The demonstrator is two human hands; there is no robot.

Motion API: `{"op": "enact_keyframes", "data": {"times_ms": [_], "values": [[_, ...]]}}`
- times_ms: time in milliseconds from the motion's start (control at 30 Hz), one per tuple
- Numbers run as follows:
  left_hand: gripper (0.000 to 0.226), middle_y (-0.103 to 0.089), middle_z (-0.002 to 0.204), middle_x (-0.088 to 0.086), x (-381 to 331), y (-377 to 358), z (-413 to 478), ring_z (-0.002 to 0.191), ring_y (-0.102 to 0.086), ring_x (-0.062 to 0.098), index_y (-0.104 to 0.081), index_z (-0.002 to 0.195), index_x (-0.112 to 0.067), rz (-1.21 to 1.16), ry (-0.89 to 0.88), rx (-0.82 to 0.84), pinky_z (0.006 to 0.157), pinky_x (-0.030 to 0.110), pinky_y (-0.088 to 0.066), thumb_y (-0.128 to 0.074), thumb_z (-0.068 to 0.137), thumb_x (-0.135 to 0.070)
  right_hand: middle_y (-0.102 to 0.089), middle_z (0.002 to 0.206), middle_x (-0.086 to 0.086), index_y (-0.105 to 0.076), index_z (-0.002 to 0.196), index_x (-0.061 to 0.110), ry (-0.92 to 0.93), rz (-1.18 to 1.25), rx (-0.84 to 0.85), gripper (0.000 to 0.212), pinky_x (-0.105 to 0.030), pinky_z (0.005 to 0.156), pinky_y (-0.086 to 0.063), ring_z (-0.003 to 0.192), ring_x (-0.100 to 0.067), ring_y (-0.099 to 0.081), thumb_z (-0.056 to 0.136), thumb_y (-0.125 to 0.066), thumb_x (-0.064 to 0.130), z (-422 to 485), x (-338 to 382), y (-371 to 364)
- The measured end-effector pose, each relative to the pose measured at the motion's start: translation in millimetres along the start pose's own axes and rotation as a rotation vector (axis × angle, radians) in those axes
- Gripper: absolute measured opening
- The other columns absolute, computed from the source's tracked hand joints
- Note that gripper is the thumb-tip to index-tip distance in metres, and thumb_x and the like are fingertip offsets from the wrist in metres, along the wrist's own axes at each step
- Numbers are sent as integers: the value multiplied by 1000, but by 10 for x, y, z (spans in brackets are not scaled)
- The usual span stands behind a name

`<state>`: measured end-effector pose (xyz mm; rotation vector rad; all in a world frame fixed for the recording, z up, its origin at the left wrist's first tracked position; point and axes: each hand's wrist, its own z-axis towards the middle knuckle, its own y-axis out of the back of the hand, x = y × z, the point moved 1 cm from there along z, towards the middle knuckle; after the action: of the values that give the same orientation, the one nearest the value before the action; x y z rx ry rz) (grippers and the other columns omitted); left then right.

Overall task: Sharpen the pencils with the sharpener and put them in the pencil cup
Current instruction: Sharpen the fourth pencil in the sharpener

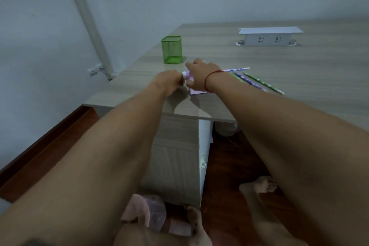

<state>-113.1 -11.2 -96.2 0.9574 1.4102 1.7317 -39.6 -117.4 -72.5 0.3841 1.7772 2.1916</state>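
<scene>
Grip check: left grip (169, 82) is curled tight against the white end of the sharpener (185, 75); what the fingers clamp is hidden. Right grip (199, 78), red string (211, 75) on its wrist, sits over the sharpener with fingers curled round a pale pencil (237, 69). That pencil sticks out to the right past the wrist, and its near end is hidden under the hand. The sharpener's pink body shows below the right grip, resting on the desk (279, 62) near the left edge. Purple pencil (245, 80) and green pencil (263, 84) lie side by side on the desk, just right of the right wrist. Green mesh cup (171, 50) stands upright just beyond the hands. White socket box (270, 37) sits further back on the desk.
</scene>
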Motion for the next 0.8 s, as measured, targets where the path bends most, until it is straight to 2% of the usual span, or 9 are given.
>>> {"op": "enact_keyframes", "data": {"times_ms": [133,367,633,800], "values": [[19,-67,99,21,132,106,122,92,-64,39,-67,98,-5,120,-110,-87,72,41,-48,-50,93,-11,-41,140,-13,-43,133,14,-15,-15,-4,45,-40,99,-40,126,-34,-47,93,-46,34,38,-25,-31],[23,-65,95,25,194,324,134,89,-63,43,-67,101,-6,148,-233,-266,70,44,-49,-46,96,-12,-38,143,-12,-36,140,16,-25,-24,30,51,-41,99,-40,125,-35,-48,95,-47,38,31,-56,12],[24,-63,102,29,105,348,-146,93,-61,46,-59,111,0,87,-209,-366,73,49,-46,-42,97,-8,-44,138,-15,-43,136,15,-88,-43,77,52,-41,98,-42,122,-36,-50,92,-54,42,103,-15,55],[22,-64,101,26,8,264,-344,93,-63,44,-60,111,-2,69,-182,-312,70,44,-46,-45,95,-4,-48,135,-16,-47,132,13,-101,-61,55,50,-38,94,-43,119,-36,-52,91,-55,41,96,20,54]]}}
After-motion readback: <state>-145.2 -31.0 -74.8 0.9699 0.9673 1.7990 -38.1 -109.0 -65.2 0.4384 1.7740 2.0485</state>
